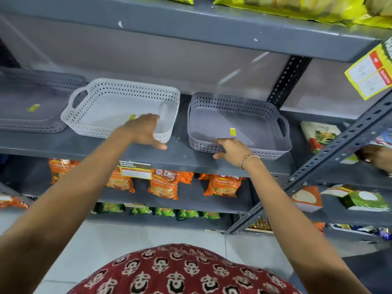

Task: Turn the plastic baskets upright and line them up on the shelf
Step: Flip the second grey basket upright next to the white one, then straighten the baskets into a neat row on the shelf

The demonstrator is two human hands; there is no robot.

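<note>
Two shallow perforated plastic baskets stand upright side by side on the grey metal shelf (178,154). The pale grey basket (101,109) is on the left, and my left hand (146,132) grips its near right corner, fingers over the rim. To its right, the darker grey basket (250,122) has a yellow price sticker inside. My right hand (231,150) holds that basket's near left rim. A stack of dark grey baskets (31,105) sits at the far left, seemingly upside down, with a yellow sticker on top.
A perforated upright post (286,81) stands behind the darker basket, and a slanted steel bar (331,149) crosses at the right. Orange tea packets (165,183) fill the shelf below. Another person's hand (375,158) reaches in at the right edge. Yellow bags lie on the shelf above.
</note>
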